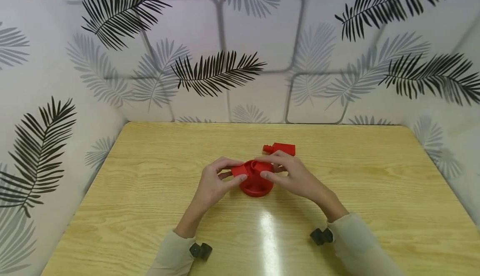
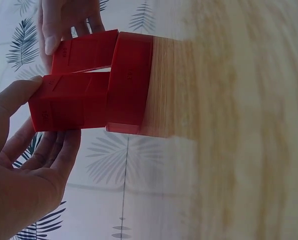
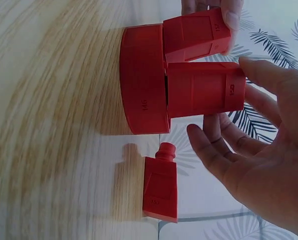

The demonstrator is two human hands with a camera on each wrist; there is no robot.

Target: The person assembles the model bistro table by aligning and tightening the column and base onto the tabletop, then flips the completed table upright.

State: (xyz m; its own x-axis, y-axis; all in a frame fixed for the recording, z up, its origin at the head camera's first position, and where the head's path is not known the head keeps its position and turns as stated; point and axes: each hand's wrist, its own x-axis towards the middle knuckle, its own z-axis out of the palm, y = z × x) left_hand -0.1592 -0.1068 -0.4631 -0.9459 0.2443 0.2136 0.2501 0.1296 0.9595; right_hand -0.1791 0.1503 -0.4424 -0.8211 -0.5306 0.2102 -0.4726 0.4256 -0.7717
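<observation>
A round red base (image 1: pixel 256 192) stands on the table between the hands, with two red angular blocks upright on it. My left hand (image 1: pixel 215 180) holds the left block (image 2: pixel 71 105) by its upper part, thumb on one side and fingers on the other. My right hand (image 1: pixel 292 175) has thumb and forefinger at the top of the right block (image 3: pixel 206 90), the other fingers spread beside it. A narrow gap runs between the blocks in the left wrist view. Raised numbers mark the red parts.
Behind the right hand, a separate red piece (image 1: pixel 283 148) with a ridged, knob-like end lies on the wooden table (image 1: pixel 157 163). A pale wall covering (image 1: pixel 258 93) with leaf patterns rises at the table's back edge. Dark cameras (image 1: pixel 321 236) sit on both wrists.
</observation>
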